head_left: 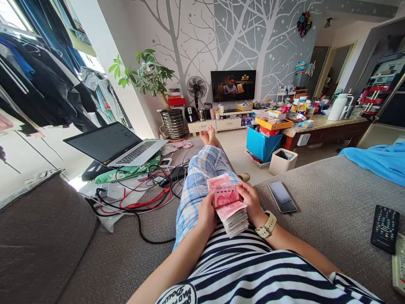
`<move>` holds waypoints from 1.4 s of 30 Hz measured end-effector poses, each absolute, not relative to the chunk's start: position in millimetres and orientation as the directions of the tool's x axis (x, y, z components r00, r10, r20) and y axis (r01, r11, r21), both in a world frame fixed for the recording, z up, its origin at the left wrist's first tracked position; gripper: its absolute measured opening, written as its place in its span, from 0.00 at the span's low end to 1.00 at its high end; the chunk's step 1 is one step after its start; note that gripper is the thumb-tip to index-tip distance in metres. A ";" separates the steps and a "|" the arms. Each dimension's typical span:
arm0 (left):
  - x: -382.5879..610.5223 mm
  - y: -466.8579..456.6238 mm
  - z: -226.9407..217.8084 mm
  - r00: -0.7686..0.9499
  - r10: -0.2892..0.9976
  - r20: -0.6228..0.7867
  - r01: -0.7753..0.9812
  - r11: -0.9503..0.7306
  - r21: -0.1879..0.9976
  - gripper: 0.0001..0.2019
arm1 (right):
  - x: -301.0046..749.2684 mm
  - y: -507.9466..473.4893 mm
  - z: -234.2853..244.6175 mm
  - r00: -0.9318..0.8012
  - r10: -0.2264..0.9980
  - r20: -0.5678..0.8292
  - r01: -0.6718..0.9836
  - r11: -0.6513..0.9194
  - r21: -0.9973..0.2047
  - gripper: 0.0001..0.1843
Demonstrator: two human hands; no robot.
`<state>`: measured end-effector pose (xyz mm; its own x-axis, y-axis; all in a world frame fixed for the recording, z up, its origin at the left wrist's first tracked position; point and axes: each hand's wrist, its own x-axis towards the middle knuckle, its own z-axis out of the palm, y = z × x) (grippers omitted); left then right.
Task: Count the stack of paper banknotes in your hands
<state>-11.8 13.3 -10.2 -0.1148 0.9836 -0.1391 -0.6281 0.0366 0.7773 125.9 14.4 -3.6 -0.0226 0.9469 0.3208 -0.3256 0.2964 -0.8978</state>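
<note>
Over my lap I hold a thick stack of red banknotes [233, 215], bent across the middle, with its layered edges facing me. One banknote [226, 196] marked 100 stands raised above the stack, showing a printed portrait. More red notes [218, 180] lie just beyond it. My left hand [207, 213] is closed round the left side of the stack, its fingers partly hidden beneath. At the right, my right hand [251, 202] pinches the raised note's edge between thumb and fingers. A cream-strapped watch [266, 224] is on my right wrist.
On the grey sofa [310, 249], a phone [282, 196] and a black remote [385, 228] lie to my right. An open laptop [133, 147] and tangled cables [158, 185] are to my left. Ahead stand a blue box [262, 143], a white bin [282, 162] and a cluttered table [335, 122].
</note>
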 end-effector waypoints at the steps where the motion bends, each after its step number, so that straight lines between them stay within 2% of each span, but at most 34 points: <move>1: -11.9 13.3 -10.5 -0.113 0.984 -0.137 -0.629 0.036 0.777 0.06 | 126.0 14.1 -3.3 -0.022 0.946 0.323 -0.327 0.299 -0.897 0.14; 7: -12.9 13.7 -12.5 -0.113 0.986 -0.121 -0.623 0.025 0.782 0.06 | 126.5 13.7 -1.6 -0.014 0.944 0.330 -0.316 0.309 -0.897 0.14; 14: -10.8 12.8 -8.3 -0.086 0.985 -0.149 -0.648 0.058 0.760 0.14 | 125.9 13.6 1.9 -0.037 0.948 0.317 -0.323 0.289 -0.901 0.17; 21: -12.1 14.2 -10.7 -0.106 0.982 -0.159 -0.618 0.061 0.784 0.13 | 127.5 15.7 -0.7 -0.029 0.934 0.357 -0.304 0.332 -0.893 0.13; 27: -12.8 10.3 -4.8 -0.070 0.991 -0.115 -0.603 0.050 0.796 0.12 | 127.8 18.7 0.8 0.053 0.951 0.305 -0.280 0.307 -0.909 0.13; 33: -12.1 7.9 -1.9 -0.028 0.991 -0.127 -0.610 0.084 0.788 0.12 | 127.0 23.1 -5.3 0.093 0.954 0.283 -0.313 0.298 -0.902 0.13; 42: -14.9 10.3 -9.2 0.005 0.995 -0.095 -0.566 0.081 0.820 0.16 | 127.3 25.2 -11.8 0.061 0.933 0.355 -0.204 0.360 -0.911 0.17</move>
